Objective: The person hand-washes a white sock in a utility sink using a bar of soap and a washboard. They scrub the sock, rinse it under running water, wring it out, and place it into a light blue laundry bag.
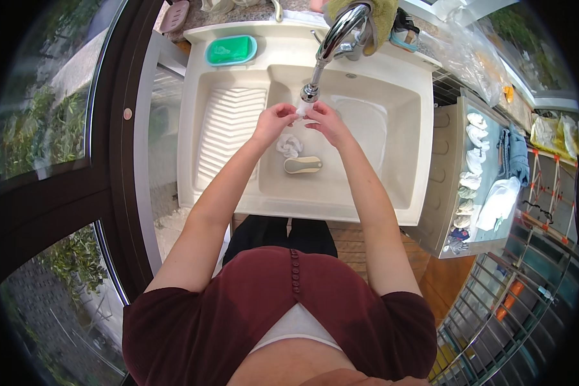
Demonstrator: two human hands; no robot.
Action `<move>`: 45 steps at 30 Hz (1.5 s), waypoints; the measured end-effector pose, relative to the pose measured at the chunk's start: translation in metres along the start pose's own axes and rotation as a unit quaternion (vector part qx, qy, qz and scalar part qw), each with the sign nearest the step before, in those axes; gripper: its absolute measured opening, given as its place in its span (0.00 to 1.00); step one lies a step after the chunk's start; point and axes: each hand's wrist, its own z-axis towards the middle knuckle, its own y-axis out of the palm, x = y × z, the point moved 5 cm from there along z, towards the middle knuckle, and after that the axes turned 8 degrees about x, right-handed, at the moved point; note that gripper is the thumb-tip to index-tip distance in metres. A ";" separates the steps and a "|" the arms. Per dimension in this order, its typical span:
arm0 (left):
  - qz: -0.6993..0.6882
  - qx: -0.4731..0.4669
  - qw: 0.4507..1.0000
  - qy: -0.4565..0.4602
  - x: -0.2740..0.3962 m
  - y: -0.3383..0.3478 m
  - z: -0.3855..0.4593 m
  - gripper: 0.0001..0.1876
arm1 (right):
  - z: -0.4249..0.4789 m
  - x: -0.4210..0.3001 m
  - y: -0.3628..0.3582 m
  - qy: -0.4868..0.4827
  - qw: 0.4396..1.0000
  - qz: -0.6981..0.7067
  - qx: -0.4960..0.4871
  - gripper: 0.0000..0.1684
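Observation:
Directly below the chrome faucet (310, 91), my left hand (275, 121) and my right hand (329, 122) meet with bent fingers. Between my fingertips is a small white cloth (303, 110), pinched from both sides. Its lower part is hard to make out, and running water may blend with it. Closer to me, a crumpled white cloth (289, 145) lies on the floor of the sink basin (366, 188). Just below that cloth rests a scrub brush (302, 165) with a grey and cream back; its bristles are hidden.
Left of the basin is a ribbed washboard (229, 130). A green soap bar (229, 49) sits in a blue dish at the back left. A towel (383, 24) hangs by the faucet. Rolled socks (474, 159) line a surface on the right, beside a wire rack (482, 309).

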 end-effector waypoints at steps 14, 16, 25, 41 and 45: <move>-0.051 0.032 0.998 -0.021 0.007 0.006 0.019 0.04 | 0.005 -0.008 -0.018 -0.098 0.985 0.005 0.143 0.15; -0.057 0.038 0.998 0.006 0.001 0.003 0.023 0.04 | 0.010 -0.004 -0.024 -0.128 0.975 0.006 0.179 0.15; -0.278 0.060 0.954 -0.095 -0.032 0.029 0.042 0.11 | -0.021 -0.016 0.051 -0.369 0.835 -0.383 0.139 0.16; -0.106 -0.043 0.966 -0.230 -0.001 0.036 0.010 0.17 | 0.039 0.007 -0.022 -0.096 0.967 -0.200 0.127 0.21; -0.145 0.008 0.975 -0.170 0.009 0.003 0.022 0.17 | 0.017 0.023 -0.007 -0.077 0.976 -0.204 -0.010 0.15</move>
